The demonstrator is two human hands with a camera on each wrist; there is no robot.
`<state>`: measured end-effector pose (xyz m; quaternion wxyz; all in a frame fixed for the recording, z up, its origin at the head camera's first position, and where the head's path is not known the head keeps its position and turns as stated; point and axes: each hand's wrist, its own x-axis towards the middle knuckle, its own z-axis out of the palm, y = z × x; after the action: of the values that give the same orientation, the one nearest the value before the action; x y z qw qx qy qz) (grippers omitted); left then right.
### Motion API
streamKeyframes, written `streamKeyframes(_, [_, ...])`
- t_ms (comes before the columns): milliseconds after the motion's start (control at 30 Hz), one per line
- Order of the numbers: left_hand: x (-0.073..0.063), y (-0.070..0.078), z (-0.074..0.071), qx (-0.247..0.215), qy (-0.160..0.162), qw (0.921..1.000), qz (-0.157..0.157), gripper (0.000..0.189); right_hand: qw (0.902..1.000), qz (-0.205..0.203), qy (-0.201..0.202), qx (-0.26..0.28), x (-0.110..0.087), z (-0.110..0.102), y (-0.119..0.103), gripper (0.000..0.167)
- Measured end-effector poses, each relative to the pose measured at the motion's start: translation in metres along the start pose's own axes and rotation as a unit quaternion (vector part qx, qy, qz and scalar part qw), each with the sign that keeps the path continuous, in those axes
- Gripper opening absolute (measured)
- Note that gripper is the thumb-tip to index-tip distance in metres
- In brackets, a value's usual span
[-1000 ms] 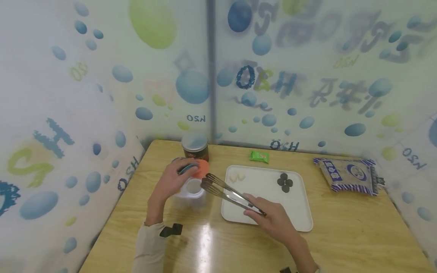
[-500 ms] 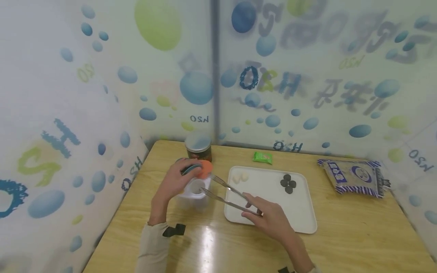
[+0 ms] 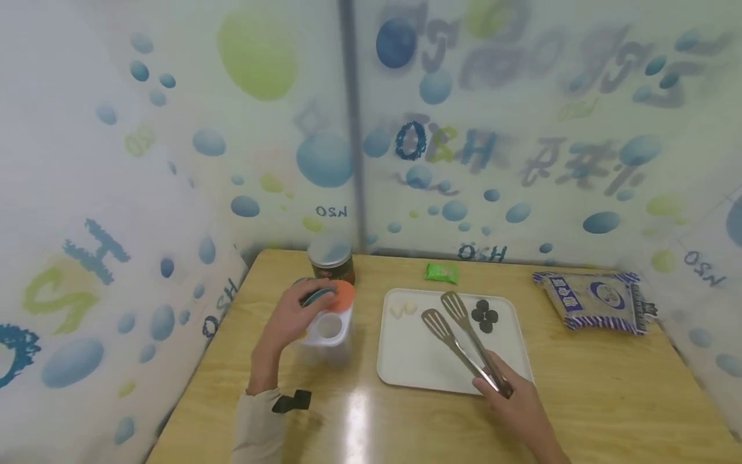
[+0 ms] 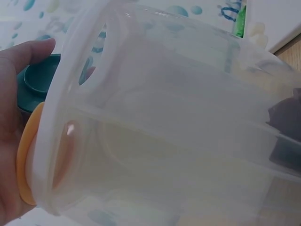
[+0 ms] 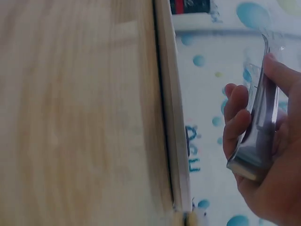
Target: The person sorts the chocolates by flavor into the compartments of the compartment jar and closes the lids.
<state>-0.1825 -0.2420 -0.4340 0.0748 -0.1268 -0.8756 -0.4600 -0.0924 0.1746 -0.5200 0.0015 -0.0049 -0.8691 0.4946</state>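
My left hand (image 3: 284, 322) grips the top of a clear plastic container (image 3: 324, 353), fingers curled over its teal cap (image 4: 41, 77). Beside it an orange cap (image 3: 343, 296) stands up, and one round opening is uncovered. A yellow-orange cap (image 4: 28, 157) lies under the palm in the left wrist view. Dark shapes (image 4: 287, 115) show through the container's lower end. My right hand (image 3: 518, 403) holds slotted metal tongs (image 3: 480, 348) over a white tray (image 3: 400, 364), their tips apart with nothing between them. Black round pieces (image 3: 484, 316) and pale pieces (image 3: 404, 309) lie on the tray.
A dark tin with a silver lid (image 3: 330, 254) stands behind the container. A small green packet (image 3: 442, 272) lies beyond the tray. At the right, a clipped blue-and-white bag (image 3: 594, 299) lies on the wooden table (image 3: 608, 393). Printed walls enclose the table.
The tongs first spread apart at the container's opening, then swung right over the tray with my right hand. My left hand has stayed on the container.
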Motion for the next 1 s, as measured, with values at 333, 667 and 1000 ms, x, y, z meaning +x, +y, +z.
streamKeyframes(333, [-0.008, 0.001, -0.006, 0.016, 0.008, 0.9998, -0.009, 0.030, 0.9866, 0.103, 0.023, 0.124, -0.002, -0.015, 0.032, 0.062])
streamKeyframes(667, [-0.007, -0.003, 0.003, 0.010, 0.020, 0.9998, -0.002, 0.028, 0.9760, 0.027, 0.039, 0.213, -0.003, -0.020, 0.044, 0.042])
streamKeyframes(1000, [-0.003, 0.000, 0.001, 0.001, 0.006, 0.9998, 0.019, 0.028, 0.9756, 0.022, 0.056, 0.211, -0.002, -0.019, 0.044, 0.042])
